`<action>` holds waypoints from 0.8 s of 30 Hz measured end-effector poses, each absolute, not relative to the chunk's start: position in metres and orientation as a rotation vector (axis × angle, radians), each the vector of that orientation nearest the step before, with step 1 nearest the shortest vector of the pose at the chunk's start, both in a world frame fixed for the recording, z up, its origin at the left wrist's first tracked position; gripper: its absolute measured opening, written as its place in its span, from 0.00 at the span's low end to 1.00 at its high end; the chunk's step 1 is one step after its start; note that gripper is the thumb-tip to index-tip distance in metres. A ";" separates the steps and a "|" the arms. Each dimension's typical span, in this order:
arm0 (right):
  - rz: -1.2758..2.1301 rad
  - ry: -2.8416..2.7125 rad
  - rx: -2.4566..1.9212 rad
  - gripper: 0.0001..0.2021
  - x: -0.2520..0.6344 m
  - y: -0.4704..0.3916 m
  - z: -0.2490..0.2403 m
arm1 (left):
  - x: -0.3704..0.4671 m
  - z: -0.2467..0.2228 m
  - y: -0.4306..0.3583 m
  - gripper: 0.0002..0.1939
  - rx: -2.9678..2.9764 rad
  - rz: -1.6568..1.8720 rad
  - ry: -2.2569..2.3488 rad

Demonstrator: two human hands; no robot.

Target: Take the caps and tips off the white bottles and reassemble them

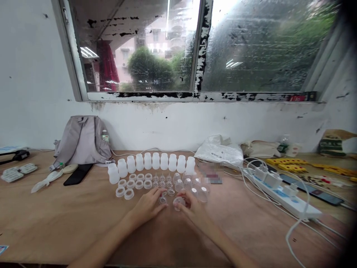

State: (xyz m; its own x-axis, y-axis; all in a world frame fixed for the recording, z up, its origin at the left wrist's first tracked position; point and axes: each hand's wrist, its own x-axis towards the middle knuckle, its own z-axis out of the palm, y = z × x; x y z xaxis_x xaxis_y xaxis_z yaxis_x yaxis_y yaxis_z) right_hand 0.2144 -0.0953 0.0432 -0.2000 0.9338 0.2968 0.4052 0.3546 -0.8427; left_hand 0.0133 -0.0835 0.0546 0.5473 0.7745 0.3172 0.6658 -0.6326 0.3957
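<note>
My left hand [148, 204] has thumb and fingers closed around a clear bottle nipple [163, 200] at the front of the nipple group. In my right hand [194, 207] is a small clear dome cap [179, 203], pinched just above the table. Other clear nipples [162, 178] stand in short rows beyond my hands. To their right is a cluster of clear dome caps [187, 183]. White screw rings [128, 194] lie in rows on the left. Behind everything, a curved row of frosted white bottles [147, 161] stands upright.
A grey backpack [83, 139] and black phone [78, 175] are at the left. On the right, a white power strip [284, 197] with plugs and loose cables lies near another phone [312, 189] and yellow plastic parts [287, 162]. A white plastic bag [220, 152] rests against the wall.
</note>
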 end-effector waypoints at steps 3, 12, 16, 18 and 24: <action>0.957 -1.756 -1.016 0.12 0.201 -0.094 0.047 | 0.014 0.060 -0.100 0.15 2.591 0.843 1.074; 0.858 -1.851 -1.008 0.11 0.169 -0.086 0.046 | -0.018 0.044 -0.096 0.10 2.706 0.933 1.183; 0.461 -1.943 -1.049 0.08 0.169 -0.082 0.031 | -0.034 0.035 -0.087 0.07 2.688 0.903 1.360; 0.394 -1.980 -1.049 0.08 0.170 -0.080 0.026 | -0.038 0.032 -0.080 0.06 2.674 0.904 1.469; 0.335 -1.958 -1.076 0.07 0.169 -0.070 0.016 | -0.048 0.017 -0.061 0.10 2.596 0.955 1.799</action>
State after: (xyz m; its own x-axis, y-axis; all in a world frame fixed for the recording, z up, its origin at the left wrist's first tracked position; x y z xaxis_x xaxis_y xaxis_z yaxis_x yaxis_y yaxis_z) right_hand 0.1686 -0.0705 0.0163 -0.2640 0.7895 0.5541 0.5606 0.5931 -0.5780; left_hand -0.0479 -0.0609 0.0170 0.2428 0.8069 0.5385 0.8982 -0.3967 0.1893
